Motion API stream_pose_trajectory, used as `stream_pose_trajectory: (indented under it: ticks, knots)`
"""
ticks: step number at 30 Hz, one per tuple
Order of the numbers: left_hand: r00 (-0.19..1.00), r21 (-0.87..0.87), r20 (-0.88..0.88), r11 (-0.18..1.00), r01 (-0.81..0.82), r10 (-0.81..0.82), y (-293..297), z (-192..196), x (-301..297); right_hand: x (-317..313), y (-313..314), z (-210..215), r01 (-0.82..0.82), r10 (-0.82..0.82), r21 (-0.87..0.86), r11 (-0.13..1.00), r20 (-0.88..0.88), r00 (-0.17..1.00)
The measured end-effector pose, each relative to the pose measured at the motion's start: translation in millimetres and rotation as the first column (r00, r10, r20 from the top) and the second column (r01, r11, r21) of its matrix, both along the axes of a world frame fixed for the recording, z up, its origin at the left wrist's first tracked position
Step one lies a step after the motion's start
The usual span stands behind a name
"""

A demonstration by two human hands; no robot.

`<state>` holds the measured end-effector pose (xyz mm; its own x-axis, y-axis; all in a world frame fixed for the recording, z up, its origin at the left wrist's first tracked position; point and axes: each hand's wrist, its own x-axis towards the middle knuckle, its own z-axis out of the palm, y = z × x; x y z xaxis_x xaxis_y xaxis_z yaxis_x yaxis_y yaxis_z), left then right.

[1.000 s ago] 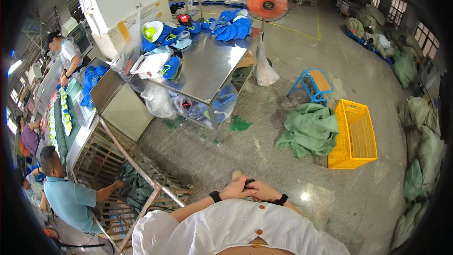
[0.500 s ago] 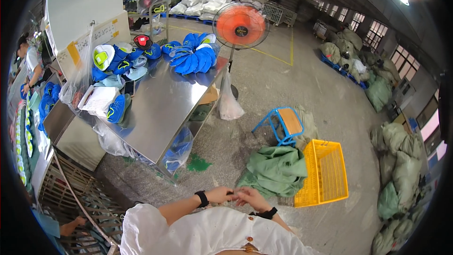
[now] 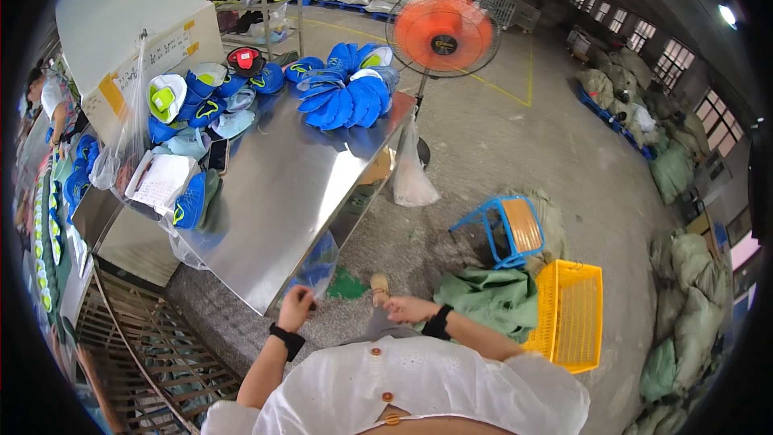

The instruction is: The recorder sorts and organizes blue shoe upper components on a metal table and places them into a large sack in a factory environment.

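My left hand (image 3: 295, 306), with a black wristband, is raised to the near corner of a steel table (image 3: 274, 193). Its curled fingers touch the lower edge of a clear plastic bag (image 3: 318, 262) with blue pieces inside, which hangs off that corner. My right hand (image 3: 405, 308), also with a dark wristband, hovers a little to the right over the concrete floor. Its fingers are loose and hold nothing. Blue shoe uppers (image 3: 346, 89) are piled at the table's far end. More blue and green uppers (image 3: 201, 97) lie at its left.
An orange standing fan (image 3: 443, 32) is beyond the table, with a clear bag (image 3: 411, 177) hanging off the table's right edge. A blue stool (image 3: 503, 229), a green sack (image 3: 491, 298) and a yellow crate (image 3: 572, 314) stand to my right. A wire rack (image 3: 145, 346) is at lower left, another person (image 3: 48, 105) at far left.
The view has swung left and closer to the table. My hands, joined in front of me before, have parted; the left one has risen to the bag at the table corner.
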<state>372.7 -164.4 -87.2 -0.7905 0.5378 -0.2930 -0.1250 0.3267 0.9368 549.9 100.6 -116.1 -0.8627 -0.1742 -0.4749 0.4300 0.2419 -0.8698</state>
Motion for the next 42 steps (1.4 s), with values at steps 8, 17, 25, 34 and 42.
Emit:
stream_pose_trajectory:
  ticks: [8, 17, 25, 34, 42]
  knots:
    - [0.745, -0.08, -0.278, 0.758, -0.648, 0.607, -26.5, -43.0, -61.7, -280.3, 215.2, 35.4, 0.242, 0.081, 0.573, 0.783, -0.479, 0.874]
    - [0.825, -0.734, -0.455, 0.384, -0.561, 0.336, 39.1, -46.3, -90.5, -484.2, 320.0, 127.9, 0.554, -0.146, 0.664, 0.502, -0.567, 0.811]
    - [0.718, -0.508, -0.586, 0.521, -0.686, 0.376, 29.0, -54.3, -77.7, -506.6, 330.0, 154.4, 0.588, -0.078, 0.692, 0.419, -0.618, 0.783]
    - [0.545, -0.239, -0.62, 0.526, -0.816, 0.564, 6.5, -80.0, -81.2, -544.7, 230.9, 373.1, 0.519, 0.886, 0.796, 0.311, -0.441, 0.144]
    - [0.545, -0.281, -0.663, 0.504, -0.816, 0.513, 10.1, -62.5, -81.1, -525.4, 157.3, 427.0, 0.308, 0.863, 0.815, 0.491, -0.504, -0.041]
